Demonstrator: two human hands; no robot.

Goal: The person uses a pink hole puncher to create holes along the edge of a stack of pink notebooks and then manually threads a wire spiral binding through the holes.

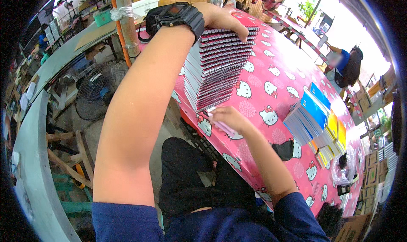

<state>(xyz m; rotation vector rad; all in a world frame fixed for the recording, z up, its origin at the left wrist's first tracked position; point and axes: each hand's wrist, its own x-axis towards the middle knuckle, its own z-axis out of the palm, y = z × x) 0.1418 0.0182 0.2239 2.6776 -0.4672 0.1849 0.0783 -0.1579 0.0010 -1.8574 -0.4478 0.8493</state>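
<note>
A tall stack of spiral-bound notebooks (222,66), with dark coils along one side, stands on a pink table with a cat-face print (260,95). My left hand (224,20) reaches over the top of the stack; a finger curls down over the coil edge, and its other fingers are partly hidden. A black watch (180,19) is on that wrist. Down at the stack's near bottom corner, my right hand (229,118) is closed around a slim pale pink tool (224,128). The tool's tip is too small to make out.
Blue-covered notebooks (308,110) and yellow-covered ones (335,136) are piled at the right, beside a black pouch-like item (283,150) and a clear plastic roll (343,170). A floor fan (99,91) and a post (124,21) stand at left. Another person (349,66) sits at far right.
</note>
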